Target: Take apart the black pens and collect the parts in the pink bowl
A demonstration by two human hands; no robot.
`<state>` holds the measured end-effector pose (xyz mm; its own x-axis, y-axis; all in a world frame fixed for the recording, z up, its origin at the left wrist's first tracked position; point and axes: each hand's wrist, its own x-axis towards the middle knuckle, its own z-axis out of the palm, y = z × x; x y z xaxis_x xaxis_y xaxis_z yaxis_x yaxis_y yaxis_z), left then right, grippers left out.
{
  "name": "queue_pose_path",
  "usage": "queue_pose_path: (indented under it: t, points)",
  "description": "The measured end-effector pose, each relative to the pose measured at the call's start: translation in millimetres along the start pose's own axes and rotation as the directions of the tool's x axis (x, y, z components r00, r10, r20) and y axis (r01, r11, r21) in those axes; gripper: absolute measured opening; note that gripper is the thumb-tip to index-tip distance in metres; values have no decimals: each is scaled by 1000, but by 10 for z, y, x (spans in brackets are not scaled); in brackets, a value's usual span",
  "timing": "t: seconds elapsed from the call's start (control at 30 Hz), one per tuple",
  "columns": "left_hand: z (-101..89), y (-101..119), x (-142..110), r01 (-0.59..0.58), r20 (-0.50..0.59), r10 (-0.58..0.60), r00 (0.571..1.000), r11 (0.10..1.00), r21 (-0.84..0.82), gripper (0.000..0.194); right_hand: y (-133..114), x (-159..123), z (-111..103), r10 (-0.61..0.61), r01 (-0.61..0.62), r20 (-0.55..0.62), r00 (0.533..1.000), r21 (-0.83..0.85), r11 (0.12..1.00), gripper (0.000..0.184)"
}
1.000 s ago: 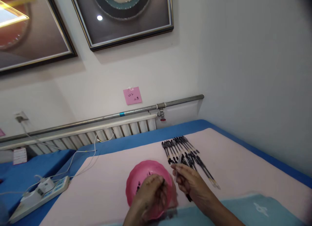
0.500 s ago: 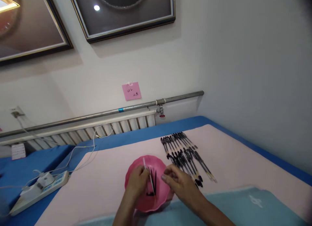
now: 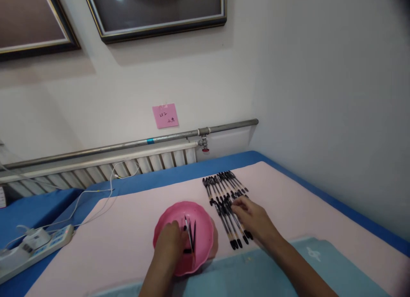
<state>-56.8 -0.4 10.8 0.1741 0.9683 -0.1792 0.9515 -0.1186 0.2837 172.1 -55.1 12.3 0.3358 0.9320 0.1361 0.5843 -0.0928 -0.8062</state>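
Note:
A pink scalloped bowl [image 3: 160,220] sits on the pale pink cloth, with a few slender dark and light pen parts [image 3: 192,235] in it. My left hand [image 3: 171,241] reaches into the bowl with its fingers curled beside these parts; whatever its fingertips hold is hidden. Black-capped gel pens [image 3: 224,184] lie side by side in two rows right of the bowl. Over the nearer row, my right hand [image 3: 253,216] has thumb and fingers closed at the upper ends of the pens, apparently gripping a pen there. It covers the right part of that row.
A folded light blue cloth [image 3: 237,275] lies along the near edge. At the left is a white power strip [image 3: 57,241] with adapters and trailing cables. Behind the table are a radiator [image 3: 153,162], a metal pipe [image 3: 176,137] and a wall.
My right hand has moved from the bowl's rim over to the nearer pen row. My left hand has dipped lower in the bowl, and the light stick it held now leans among the parts.

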Motion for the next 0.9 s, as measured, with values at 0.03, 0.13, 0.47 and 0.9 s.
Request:
queue_pose_path:
  t: [0.03,0.13,0.47,0.9]
  points:
    - [-22,9,-20,-11,7,11,1000,1000,2,34,-1,-14,16,-11,12,26,1000,-54,998,11]
    - [-57,59,-83,-52,68,52,996,999,-7,31,-29,-85,107,-50,75,121,991,-212,974,12]
    - [-5,249,-156,-84,203,76,976,996,30,33,-75,-172,287,10,138,248,969,-569,810,16]
    - [70,121,-35,-43,122,48,991,998,-43,29,-142,-167,171,10,92,204,979,-481,872,18]
